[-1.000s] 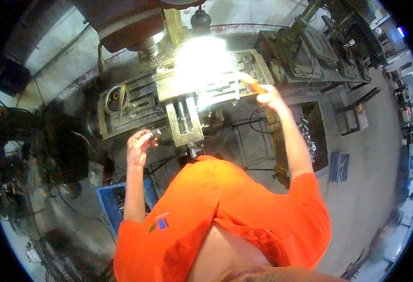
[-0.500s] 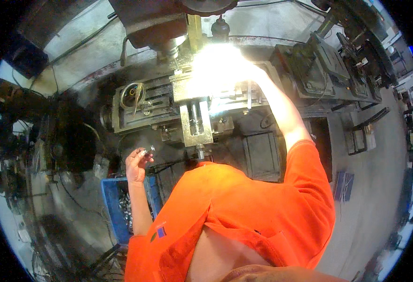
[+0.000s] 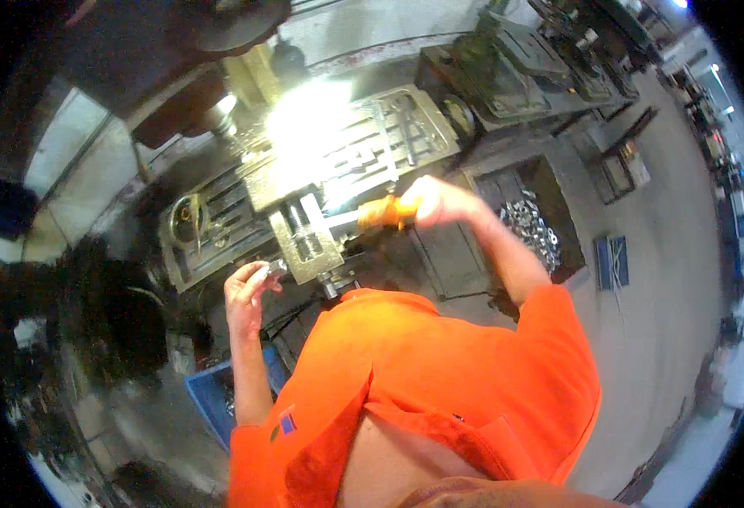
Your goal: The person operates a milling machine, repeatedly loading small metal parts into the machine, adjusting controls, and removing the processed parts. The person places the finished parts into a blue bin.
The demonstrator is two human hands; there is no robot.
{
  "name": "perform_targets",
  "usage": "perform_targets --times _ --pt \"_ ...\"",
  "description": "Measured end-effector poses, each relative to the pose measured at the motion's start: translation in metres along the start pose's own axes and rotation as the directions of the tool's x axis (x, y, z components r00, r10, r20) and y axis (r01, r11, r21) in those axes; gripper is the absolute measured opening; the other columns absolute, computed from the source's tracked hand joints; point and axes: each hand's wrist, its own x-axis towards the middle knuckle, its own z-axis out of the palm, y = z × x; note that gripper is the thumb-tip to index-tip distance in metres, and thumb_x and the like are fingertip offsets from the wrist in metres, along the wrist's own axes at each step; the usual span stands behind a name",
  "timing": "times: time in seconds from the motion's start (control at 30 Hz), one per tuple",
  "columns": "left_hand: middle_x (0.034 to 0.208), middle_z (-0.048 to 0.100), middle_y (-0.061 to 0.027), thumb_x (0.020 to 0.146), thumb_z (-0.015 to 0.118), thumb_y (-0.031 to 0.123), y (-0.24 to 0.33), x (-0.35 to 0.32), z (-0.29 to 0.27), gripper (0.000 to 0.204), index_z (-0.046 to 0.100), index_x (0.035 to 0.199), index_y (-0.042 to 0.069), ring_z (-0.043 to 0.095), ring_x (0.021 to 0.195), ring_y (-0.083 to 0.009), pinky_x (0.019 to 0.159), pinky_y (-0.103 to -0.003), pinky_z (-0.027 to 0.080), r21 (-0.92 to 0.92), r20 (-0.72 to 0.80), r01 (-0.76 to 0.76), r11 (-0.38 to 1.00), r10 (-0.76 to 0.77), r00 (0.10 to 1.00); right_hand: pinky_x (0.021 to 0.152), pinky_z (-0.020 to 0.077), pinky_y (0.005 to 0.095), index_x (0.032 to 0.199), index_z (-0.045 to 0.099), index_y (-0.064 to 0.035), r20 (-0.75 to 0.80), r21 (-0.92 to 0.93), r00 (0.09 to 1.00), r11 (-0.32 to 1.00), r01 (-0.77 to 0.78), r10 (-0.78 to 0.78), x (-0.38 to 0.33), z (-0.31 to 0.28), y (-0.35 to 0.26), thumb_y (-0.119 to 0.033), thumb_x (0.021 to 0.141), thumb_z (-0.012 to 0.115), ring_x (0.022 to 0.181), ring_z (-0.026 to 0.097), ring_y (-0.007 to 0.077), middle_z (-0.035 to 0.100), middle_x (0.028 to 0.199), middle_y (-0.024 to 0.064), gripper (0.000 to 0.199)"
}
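Note:
My left hand pinches a small shiny metal part between thumb and fingers, left of the vise's near end. The vise, with its screw showing, is fixed on the slotted table of a milling machine. My right hand is closed round an orange, roughly cylindrical tool, just right of the vise. A pale flat piece extends from the tool's left end; its exact kind cannot be told. Bright lamp glare hides the vise jaws and the spindle's lower end.
A blue crate with metal parts stands low at my left. Many loose metal parts lie in a dark tray at the right. A wrench-like tool lies on the machine table. A blue box rests on the floor.
My right hand has come out of the lamp glare toward me, and the orange tool now shows in it. My left hand still holds the metal part. The view has turned and shifted.

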Motion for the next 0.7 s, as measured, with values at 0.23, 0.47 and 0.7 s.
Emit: perform_targets --times 0.23,0.47,0.7 --pt "0.075 0.063 -0.0103 0.078 0.057 0.006 -0.005 0.042 0.028 0.015 0.062 0.085 -0.006 0.058 0.061 -0.0149 0.059 -0.026 0.047 0.183 0.19 -0.02 0.983 -0.015 0.982 0.044 0.0323 0.0305 0.065 0.054 0.0034 -0.161 0.228 0.958 0.953 -0.198 0.237 -0.043 0.064 -0.016 -0.021 0.054 0.052 0.046 0.039 0.0112 0.039 0.047 0.006 0.026" --pt "0.078 0.064 -0.0114 0.079 0.056 0.006 0.0 0.046 0.029 0.014 0.061 0.085 -0.006 0.058 0.061 -0.0149 0.06 -0.026 0.047 0.21 0.183 -0.048 0.977 0.009 0.983 0.05 0.0412 0.0265 0.079 0.066 -0.004 -0.498 0.322 0.82 0.938 -0.128 0.283 -0.05 0.071 0.032 -0.013 0.064 0.055 0.055 0.054 0.0092 0.058 0.059 0.007 0.021" --pt "0.084 0.063 -0.0127 0.08 0.056 0.009 0.008 0.04 0.006 0.018 0.058 0.091 -0.005 0.061 0.068 -0.018 0.064 -0.028 0.049 0.185 0.136 -0.121 0.975 0.096 0.986 0.042 0.0297 0.0212 0.095 0.066 -0.0062 -0.804 0.505 0.411 0.858 0.091 0.429 -0.014 0.02 0.148 -0.008 0.064 0.056 0.044 0.039 0.0054 0.047 0.057 -0.0055 0.032"
